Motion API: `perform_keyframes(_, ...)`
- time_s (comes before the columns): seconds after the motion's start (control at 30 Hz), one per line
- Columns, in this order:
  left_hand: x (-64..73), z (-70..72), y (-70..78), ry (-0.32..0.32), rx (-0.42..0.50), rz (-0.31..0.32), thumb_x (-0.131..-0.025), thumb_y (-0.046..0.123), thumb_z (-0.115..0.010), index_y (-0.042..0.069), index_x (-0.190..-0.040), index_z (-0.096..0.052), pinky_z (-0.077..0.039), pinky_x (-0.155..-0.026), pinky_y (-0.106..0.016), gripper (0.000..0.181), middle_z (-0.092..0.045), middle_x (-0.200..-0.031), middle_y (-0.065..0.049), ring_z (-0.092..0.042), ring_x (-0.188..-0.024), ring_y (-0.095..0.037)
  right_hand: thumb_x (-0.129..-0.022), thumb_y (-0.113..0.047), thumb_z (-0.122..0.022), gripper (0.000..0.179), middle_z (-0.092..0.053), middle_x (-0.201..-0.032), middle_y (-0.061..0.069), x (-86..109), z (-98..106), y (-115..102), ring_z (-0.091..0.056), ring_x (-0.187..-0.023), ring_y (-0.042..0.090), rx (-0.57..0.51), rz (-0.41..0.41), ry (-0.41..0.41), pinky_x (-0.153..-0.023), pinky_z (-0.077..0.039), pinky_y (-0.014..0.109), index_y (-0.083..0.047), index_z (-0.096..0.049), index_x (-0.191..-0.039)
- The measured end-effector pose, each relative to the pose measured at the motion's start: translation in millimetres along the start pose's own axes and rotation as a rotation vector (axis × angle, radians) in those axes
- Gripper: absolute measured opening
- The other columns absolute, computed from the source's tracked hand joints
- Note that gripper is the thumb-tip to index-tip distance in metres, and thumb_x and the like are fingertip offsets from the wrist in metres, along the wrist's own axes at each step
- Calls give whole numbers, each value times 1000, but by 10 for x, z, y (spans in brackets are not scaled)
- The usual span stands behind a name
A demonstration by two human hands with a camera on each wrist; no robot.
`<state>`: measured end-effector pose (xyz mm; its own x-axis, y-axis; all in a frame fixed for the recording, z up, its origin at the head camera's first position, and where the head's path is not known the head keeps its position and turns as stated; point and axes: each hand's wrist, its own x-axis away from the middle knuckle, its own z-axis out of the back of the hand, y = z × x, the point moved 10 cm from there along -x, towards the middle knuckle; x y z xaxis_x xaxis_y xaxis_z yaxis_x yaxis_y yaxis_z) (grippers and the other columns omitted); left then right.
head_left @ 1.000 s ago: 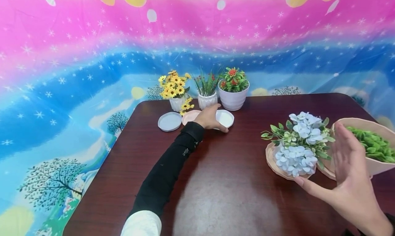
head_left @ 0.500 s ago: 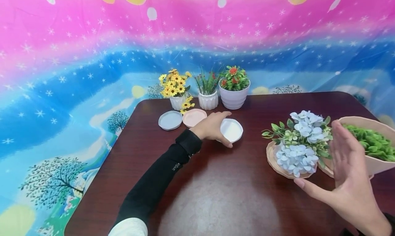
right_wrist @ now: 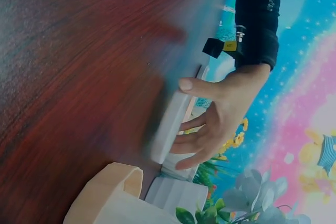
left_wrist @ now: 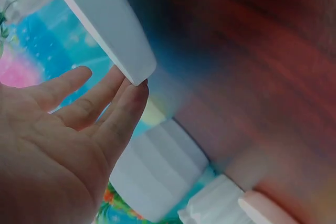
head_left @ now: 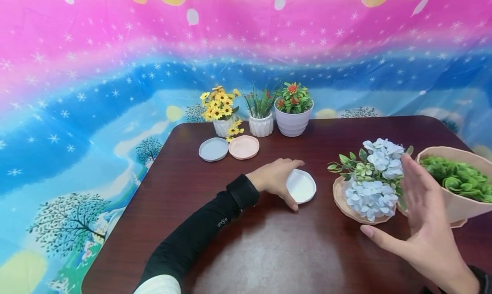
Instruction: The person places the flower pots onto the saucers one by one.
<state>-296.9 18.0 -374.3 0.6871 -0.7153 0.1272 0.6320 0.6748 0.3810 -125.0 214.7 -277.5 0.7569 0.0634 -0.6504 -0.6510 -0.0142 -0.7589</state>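
Note:
My left hand point(head_left: 274, 179) grips a small white plant saucer point(head_left: 301, 186) at its left side, thumb on the near rim and fingers on the far rim. In the left wrist view the fingertips touch the edge of the saucer point(left_wrist: 118, 30). My right hand point(head_left: 426, 225) is held up with thumb and fingers spread, beside a blue hydrangea plant point(head_left: 370, 198) that sits on a beige saucer point(head_left: 340, 200). Nothing is seen in the right hand. Behind it a wide beige pot point(head_left: 461, 204) of green leaves stands on another saucer point(head_left: 459, 223), partly hidden.
At the back of the table point(head_left: 246, 243) stand yellow flowers point(head_left: 219, 108) in a white pot, a grassy plant point(head_left: 261, 123) in a white pot, and a red-flowered plant point(head_left: 294, 119). In front lie a grey saucer point(head_left: 213, 149) and a pink saucer point(head_left: 244, 147).
The white saucer has moved right and nearer with my left hand, away from the pink saucer. My right hand has shifted slightly left, still spread beside the hydrangea.

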Motion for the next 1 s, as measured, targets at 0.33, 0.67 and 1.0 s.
perform_keyframes(0.33,17,-90,41,-8,-17,1,-65,54,-102,14,-164,-38,-50,-106,-36,125,-54,-152,-7,-50,-133,-21,-53,36,-82,133,-12,-176,23,-24,-130,-40,-8,-165,25,-56,57,-38,-128,-13,24,8,-18,-165)
perform_keyframes(0.67,28,-143,104,-5,-51,-15,-64,54,-102,12,-163,-41,-49,-104,-30,123,-56,-148,-7,-49,-132,-20,-62,21,-93,128,-13,-175,26,-100,-444,-139,-11,-164,29,-99,129,-133,-129,-16,26,12,-15,-164)
perform_keyframes(1.0,101,-181,73,-25,-78,13,-67,61,-98,11,-168,-32,-36,-122,-53,130,-42,-164,-11,-43,-147,-29,-69,15,-93,115,-28,-171,26,-585,-482,-466,-20,-162,32,-274,265,-121,-130,-16,34,13,-23,-160)
